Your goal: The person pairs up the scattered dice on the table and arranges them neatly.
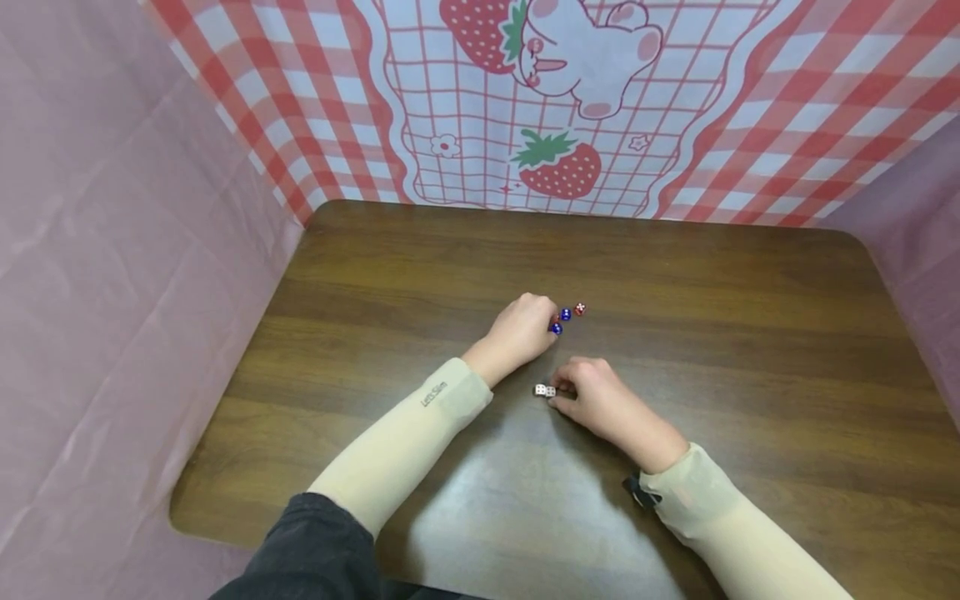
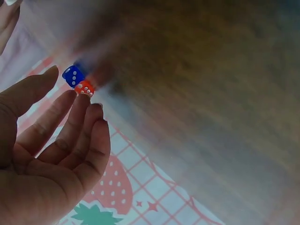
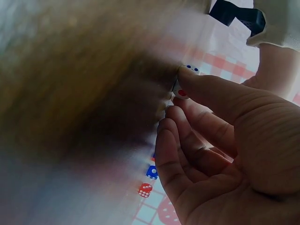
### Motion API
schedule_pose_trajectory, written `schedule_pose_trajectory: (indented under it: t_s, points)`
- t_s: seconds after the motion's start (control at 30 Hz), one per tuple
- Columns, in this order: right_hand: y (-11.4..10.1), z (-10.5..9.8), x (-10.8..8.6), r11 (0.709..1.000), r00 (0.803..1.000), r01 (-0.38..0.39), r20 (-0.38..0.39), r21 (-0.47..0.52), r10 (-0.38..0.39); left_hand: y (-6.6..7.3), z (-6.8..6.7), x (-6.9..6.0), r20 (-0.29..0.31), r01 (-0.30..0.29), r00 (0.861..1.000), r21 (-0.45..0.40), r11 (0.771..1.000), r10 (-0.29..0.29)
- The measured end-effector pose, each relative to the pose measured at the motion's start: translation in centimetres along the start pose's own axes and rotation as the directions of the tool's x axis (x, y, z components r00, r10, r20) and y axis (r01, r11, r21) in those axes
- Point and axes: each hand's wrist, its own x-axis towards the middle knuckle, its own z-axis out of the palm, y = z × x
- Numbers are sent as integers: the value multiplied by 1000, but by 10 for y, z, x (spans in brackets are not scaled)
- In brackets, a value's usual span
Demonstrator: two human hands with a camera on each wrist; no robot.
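Two white dice sit side by side on the table, at the fingertips of my right hand. In the right wrist view, the thumb and index finger of that hand pinch a white die with a large red dot. Farther back, my left hand is beside a blue die and a red die mostly hidden by its fingers. The left wrist view has the blue die touching the red die, just past the fingertips; thumb and index finger stand apart there.
Right of the left hand lie another blue die and another red die. The brown wooden table ends at a checked strawberry cloth behind. A pink cloth hangs at the left.
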Motion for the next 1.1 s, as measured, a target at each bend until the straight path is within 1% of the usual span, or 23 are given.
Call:
schedule_pose_trajectory:
  t_s: [0.13,0.27,0.5,0.77,1.1]
  points:
    - [-1,0,0,1000,1000,10,-10,1,-10,3,2,4,8,28,1000,57,998,-29]
    - [0,1,0,1000,1000,13,-14,0,-13,6,4,6,4,39,999,99,994,-40]
    - [1,1,0,1000,1000,6,-4,-3,-6,9,4,8,13,54,998,125,991,-56]
    - [1,2,1,1000,1000,5,-4,-2,-5,10,5,11,49,100,993,154,983,-109]
    - [1,2,0,1000,1000,1,-5,-7,-1,10,6,13,56,98,993,162,982,-108]
